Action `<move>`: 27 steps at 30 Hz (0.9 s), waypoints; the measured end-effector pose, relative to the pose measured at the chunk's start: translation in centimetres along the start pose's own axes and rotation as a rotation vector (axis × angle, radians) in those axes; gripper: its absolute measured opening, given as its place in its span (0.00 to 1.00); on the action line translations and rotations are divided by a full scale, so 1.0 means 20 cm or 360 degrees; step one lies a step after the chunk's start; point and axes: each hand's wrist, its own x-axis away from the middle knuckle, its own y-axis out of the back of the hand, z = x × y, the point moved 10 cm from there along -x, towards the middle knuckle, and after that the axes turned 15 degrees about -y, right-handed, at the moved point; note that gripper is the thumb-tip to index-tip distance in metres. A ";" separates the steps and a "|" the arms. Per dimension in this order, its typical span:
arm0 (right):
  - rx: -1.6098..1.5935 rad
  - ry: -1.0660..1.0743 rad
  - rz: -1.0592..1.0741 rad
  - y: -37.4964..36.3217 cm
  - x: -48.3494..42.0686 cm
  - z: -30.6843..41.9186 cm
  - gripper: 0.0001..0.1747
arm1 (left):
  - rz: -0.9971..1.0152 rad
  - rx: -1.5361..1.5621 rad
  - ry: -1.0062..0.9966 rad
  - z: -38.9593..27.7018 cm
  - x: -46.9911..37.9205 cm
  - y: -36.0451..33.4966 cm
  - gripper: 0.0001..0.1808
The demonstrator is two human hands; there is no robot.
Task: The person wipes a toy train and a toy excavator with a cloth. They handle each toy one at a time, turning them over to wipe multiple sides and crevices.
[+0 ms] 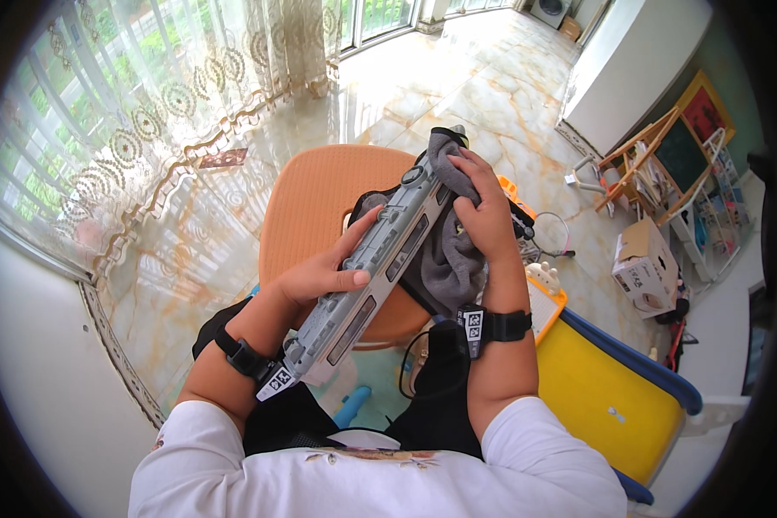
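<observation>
A long grey toy train (373,285) lies slanted across my view above my lap, with dark windows along the side facing right. My left hand (327,262) holds it near the middle, thumb across its top face and fingers along the left edge. Around its far end, my right hand (485,201) presses a grey cloth (450,265) with dark edging. The cloth's loose folds hang down beside the train. Below them is an orange-brown chair seat (317,194), partly hidden by the train and cloth.
A yellow board with blue rims (602,395) stands close on my right, beside an orange-framed drawing board (547,298). Farther right are a cardboard box (647,269) and a wooden easel (673,168). Lace curtains (168,97) hang at left. A blue object (351,406) is between my legs.
</observation>
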 end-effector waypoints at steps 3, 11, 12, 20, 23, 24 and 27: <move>0.0230 0.0054 -0.0054 -0.04 0.06 0.08 0.30 | -0.0042 -0.0035 -0.0045 0.01 0.01 0.02 0.57; 0.0507 0.0265 -0.0009 -0.14 0.18 0.30 0.29 | -0.0222 0.0046 -0.0296 -0.04 -0.05 0.08 0.39; 0.0529 0.0307 0.0003 -0.15 0.20 0.33 0.29 | -0.0279 0.0159 -0.0317 -0.04 -0.06 0.08 0.38; 0.0530 0.0555 0.0183 -0.32 0.34 0.53 0.20 | -0.0546 0.0027 -0.0613 -0.20 -0.01 0.14 0.32; 0.0303 0.0587 0.0121 -0.28 0.36 0.57 0.19 | -0.1042 0.0530 -0.0393 -0.09 0.04 0.27 0.31; 0.0177 0.0559 0.0104 -0.26 0.36 0.56 0.17 | -0.1118 0.0556 -0.0397 -0.08 0.06 0.31 0.29; -0.0560 0.0285 0.0134 -0.18 0.33 0.49 0.14 | -0.1302 0.0544 -0.0584 -0.10 0.09 0.42 0.22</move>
